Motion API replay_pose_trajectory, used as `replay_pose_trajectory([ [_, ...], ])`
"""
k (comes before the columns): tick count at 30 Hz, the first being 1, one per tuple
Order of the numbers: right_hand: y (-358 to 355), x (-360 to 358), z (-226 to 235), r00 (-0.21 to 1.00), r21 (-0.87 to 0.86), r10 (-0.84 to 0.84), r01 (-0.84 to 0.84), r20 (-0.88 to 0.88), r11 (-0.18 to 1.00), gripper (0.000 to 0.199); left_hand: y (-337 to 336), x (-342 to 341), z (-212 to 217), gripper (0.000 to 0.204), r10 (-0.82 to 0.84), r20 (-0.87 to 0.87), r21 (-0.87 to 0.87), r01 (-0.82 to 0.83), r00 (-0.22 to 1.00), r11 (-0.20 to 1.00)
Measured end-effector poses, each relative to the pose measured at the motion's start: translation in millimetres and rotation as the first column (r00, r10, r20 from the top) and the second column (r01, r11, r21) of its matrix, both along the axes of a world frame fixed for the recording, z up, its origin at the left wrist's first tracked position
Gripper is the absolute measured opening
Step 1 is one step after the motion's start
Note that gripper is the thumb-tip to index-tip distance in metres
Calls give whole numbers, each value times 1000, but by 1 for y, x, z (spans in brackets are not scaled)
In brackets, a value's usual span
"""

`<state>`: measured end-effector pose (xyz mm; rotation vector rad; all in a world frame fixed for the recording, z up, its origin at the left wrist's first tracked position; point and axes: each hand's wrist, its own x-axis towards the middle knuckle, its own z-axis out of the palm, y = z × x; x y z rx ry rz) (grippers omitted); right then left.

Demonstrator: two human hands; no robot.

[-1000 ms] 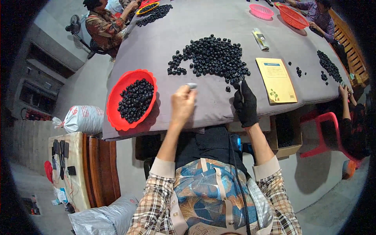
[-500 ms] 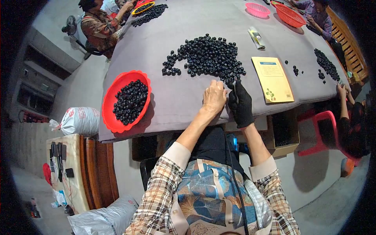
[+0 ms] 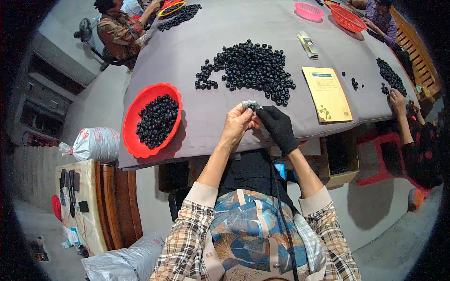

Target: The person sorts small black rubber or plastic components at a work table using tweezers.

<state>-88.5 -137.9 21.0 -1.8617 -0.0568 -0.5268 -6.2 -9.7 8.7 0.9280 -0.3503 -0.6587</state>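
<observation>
My left hand (image 3: 236, 122), bare, is closed in a pinch near the table's front edge. At its fingertips is a small dark round piece (image 3: 252, 107), with a grey-white patch (image 3: 248, 103) beside it that I cannot identify. My right hand (image 3: 279, 129), in a black glove, is closed with its fingertips against the same spot; what it grips is hidden. Beyond my hands spreads a pile of small black round pieces (image 3: 255, 65), several showing ring-like dimples. To the left, a red scalloped bowl (image 3: 133, 105) holds a heap of similar pieces (image 3: 157, 122).
A yellow booklet (image 3: 326, 93) and a small clear packet (image 3: 308, 45) lie right of the pile on the grey tablecloth (image 3: 197, 28). Pink (image 3: 309, 12) and red baskets (image 3: 347, 19) stand farther back. Other people sit around the table; one person's hand (image 3: 397, 100) touches a right-hand pile.
Both my hands have drawn back from the pile's near edge and turned up, bringing the small piece and grey-white patch into view. The person at right has reached onto their pile.
</observation>
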Motion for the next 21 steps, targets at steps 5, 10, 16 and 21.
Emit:
replay_pose_trajectory([
  [5, 1, -2, 2, 976, 136, 74, -46, -203, 990, 22, 3, -2, 3, 16, -53, 49, 93, 48, 997, 995],
  [10, 2, -1, -6, 985, -412, 75, -6, 153, 911, 22, 2, -4, -2, 16, 42, 2, 26, -43, 999, 999],
  [16, 5, -6, 9, 996, -273, 69, -82, -54, 959, 22, 5, -4, -3, 15, 78, 5, 21, -79, 997, 997],
  [21, 6, -7, 4, 993, -349, 97, -66, 72, 935, 24, 10, -3, -4, 15, 63, -46, -63, -66, 997, 996],
])
